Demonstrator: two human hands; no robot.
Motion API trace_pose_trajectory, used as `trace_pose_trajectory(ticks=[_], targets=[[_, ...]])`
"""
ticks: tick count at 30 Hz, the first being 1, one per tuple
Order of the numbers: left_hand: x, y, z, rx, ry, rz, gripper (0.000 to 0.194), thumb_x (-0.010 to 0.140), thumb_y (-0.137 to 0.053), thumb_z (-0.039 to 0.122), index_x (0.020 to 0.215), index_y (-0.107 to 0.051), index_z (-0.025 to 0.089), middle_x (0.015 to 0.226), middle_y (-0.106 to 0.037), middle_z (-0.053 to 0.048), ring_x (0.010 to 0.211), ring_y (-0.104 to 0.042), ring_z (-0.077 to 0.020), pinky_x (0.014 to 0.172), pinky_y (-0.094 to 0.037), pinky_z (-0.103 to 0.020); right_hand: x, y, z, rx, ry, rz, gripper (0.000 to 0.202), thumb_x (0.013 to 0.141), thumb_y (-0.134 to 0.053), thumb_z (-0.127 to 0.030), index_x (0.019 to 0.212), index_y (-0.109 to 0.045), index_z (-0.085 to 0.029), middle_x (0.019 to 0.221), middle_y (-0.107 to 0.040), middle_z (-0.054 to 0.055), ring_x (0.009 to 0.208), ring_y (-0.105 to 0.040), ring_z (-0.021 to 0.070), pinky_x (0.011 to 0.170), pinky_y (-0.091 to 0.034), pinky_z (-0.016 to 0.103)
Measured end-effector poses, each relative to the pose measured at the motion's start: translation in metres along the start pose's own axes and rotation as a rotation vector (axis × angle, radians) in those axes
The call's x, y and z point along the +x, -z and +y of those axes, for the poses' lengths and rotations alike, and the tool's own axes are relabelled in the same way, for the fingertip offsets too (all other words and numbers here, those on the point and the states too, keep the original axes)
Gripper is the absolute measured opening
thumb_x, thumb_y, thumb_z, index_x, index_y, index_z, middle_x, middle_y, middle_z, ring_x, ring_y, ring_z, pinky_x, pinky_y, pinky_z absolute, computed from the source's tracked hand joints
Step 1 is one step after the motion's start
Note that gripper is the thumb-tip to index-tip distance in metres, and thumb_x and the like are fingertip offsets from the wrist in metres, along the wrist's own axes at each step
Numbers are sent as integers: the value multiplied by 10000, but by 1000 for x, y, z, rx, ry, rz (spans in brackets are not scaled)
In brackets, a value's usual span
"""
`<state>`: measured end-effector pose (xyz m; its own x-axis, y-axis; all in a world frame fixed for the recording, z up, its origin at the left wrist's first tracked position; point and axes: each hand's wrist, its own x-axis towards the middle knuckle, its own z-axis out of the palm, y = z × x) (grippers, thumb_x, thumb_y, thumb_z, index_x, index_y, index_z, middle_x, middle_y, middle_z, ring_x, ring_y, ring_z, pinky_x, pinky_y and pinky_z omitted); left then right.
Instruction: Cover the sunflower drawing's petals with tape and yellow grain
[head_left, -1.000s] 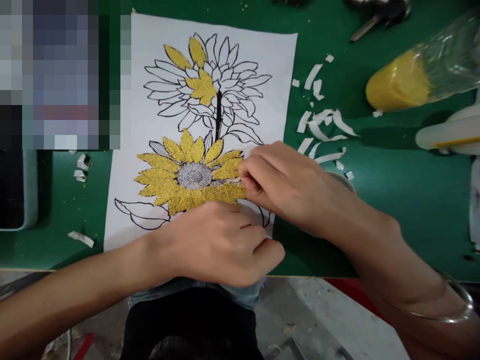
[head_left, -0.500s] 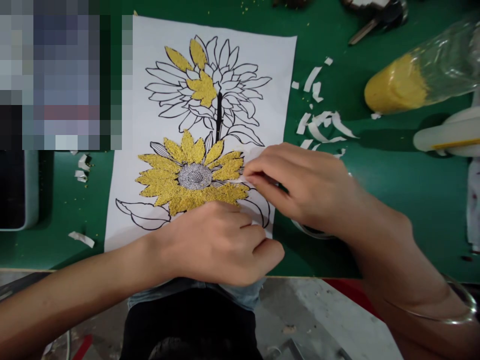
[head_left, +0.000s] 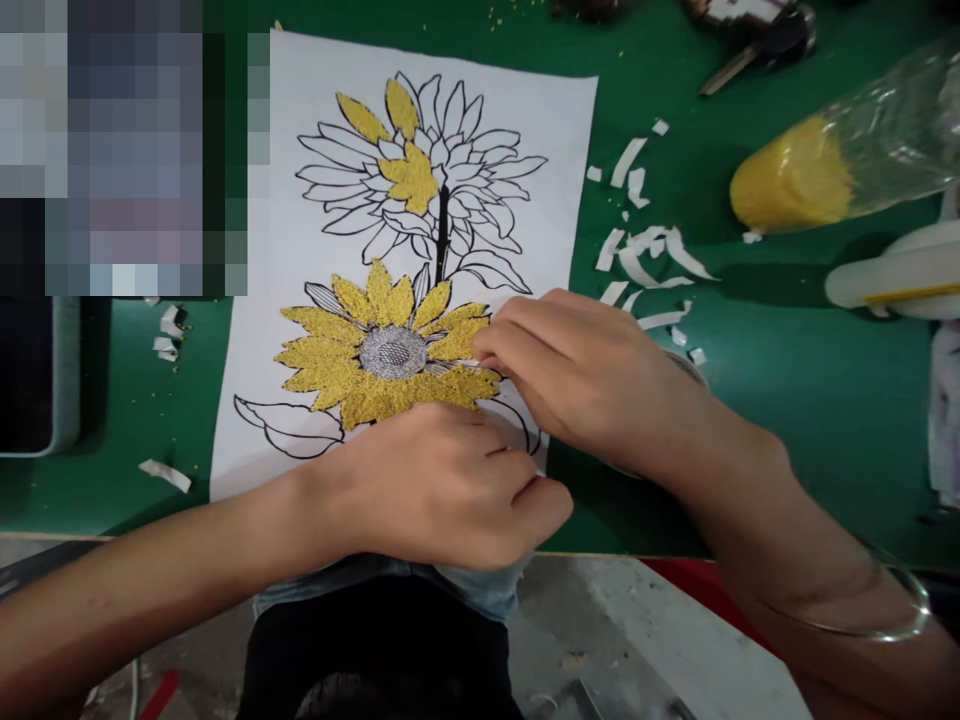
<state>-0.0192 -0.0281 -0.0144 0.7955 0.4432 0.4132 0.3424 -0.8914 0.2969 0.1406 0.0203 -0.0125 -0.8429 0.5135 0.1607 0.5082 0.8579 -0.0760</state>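
Observation:
A white sheet of paper [head_left: 525, 120] with two flowers printed in black outline lies on the green table. The lower sunflower [head_left: 319, 355] has petals covered in yellow grains around a grey, uncoloured centre. Several petals of the upper flower [head_left: 411, 180] are yellow too. My left hand [head_left: 450, 485] rests curled on the lower part of the sheet, below the sunflower; its fingertips are hidden. My right hand [head_left: 574, 365] is pinched at the sunflower's right petals, fingertips against the paper. Anything between those fingers is too small or hidden to name.
A clear plastic container with yellow grains [head_left: 795, 175] lies at the right, near a white bottle-like object [head_left: 892, 280]. White paper scraps [head_left: 645, 255] litter the table right of the sheet. Keys [head_left: 761, 45] lie at the top right, a dark phone-like device [head_left: 37, 380] at the left.
My right hand has shifted slightly left and its fingers have closed tighter at the petals. A pale bit at its fingertips no longer shows. My left hand stays put.

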Motion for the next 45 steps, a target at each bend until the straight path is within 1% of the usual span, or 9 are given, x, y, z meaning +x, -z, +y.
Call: trace_pose_trajectory(ticks=[9, 20, 27, 30, 34, 36, 40, 42, 45], targets=[[-1, -1, 0, -1, -1, -1, 221, 750, -495, 89, 561, -440, 190, 464, -447, 62, 432, -413, -98, 409, -303, -253, 5, 0, -5, -21, -59, -13, 291, 885, -307, -55, 739, -515, -195, 623, -534, 5, 580, -451, 126, 551, -318, 271], [0, -1, -1, 14, -11, -1, 239, 768, -476, 93, 558, -422, 192, 461, -432, 67, 427, -412, -94, 408, -312, -251, 4, -6, -8, 23, -177, 45, 283, 867, -305, -46, 742, -517, -186, 621, -566, 6, 552, -451, 122, 541, -318, 277], [-1, 1, -1, 12, -19, -11, 222, 760, -495, 95, 568, -437, 192, 473, -447, 63, 442, -426, -98, 403, -320, -256, 3, -4, -7, 125, -207, 123, 237, 894, -354, -119, 750, -533, -178, 623, -578, 4, 543, -477, 117, 532, -358, 263], [0, 2, -1, 25, -32, -21, 214, 778, -512, 136, 582, -449, 191, 483, -459, 61, 448, -436, -97, 413, -350, -251, 0, 3, -4, 118, -259, 220, 186, 886, -410, -122, 779, -552, -174, 673, -623, 7, 584, -540, 114, 542, -399, 246], [1, 6, -1, 33, -66, -20, 228, 778, -545, 177, 576, -445, 200, 458, -452, 62, 413, -398, -97, 383, -323, -255, -6, 13, 8, -14, -405, 464, 144, 852, -483, -108, 788, -596, -171, 688, -662, 19, 592, -594, 118, 521, -410, 245], [0, 8, -1, 24, -70, 6, 233, 750, -574, 146, 566, -443, 205, 448, -468, 64, 401, -385, -94, 378, -310, -258, -10, 16, 15, -67, -521, 531, 138, 833, -509, -127, 749, -606, -177, 633, -647, 20, 546, -584, 133, 494, -395, 263], [-1, 14, -2, -1, -2, 161, 245, 716, -607, 82, 553, -461, 192, 465, -544, 50, 451, -489, -90, 415, -385, -235, -15, 19, 29, -63, -713, 521, 65, 741, -598, -120, 712, -609, -177, 647, -652, 54, 587, -607, 183, 541, -457, 296], [-2, 18, -3, -6, 76, 211, 192, 738, -610, 87, 602, -509, 179, 531, -610, 27, 514, -561, -92, 472, -458, -224, -15, 18, 34, -47, -748, 518, 102, 704, -606, -73, 750, -622, -163, 711, -671, 79, 627, -621, 191, 587, -489, 298], [-1, 24, -6, 41, 248, 281, 88, 788, -612, 131, 720, -569, 167, 610, -662, 18, 541, -595, -78, 525, -506, -198, -15, 17, 38, -33, -751, 591, 78, 736, -576, -90, 761, -636, -134, 680, -656, 85, 584, -615, 181, 571, -486, 295]])
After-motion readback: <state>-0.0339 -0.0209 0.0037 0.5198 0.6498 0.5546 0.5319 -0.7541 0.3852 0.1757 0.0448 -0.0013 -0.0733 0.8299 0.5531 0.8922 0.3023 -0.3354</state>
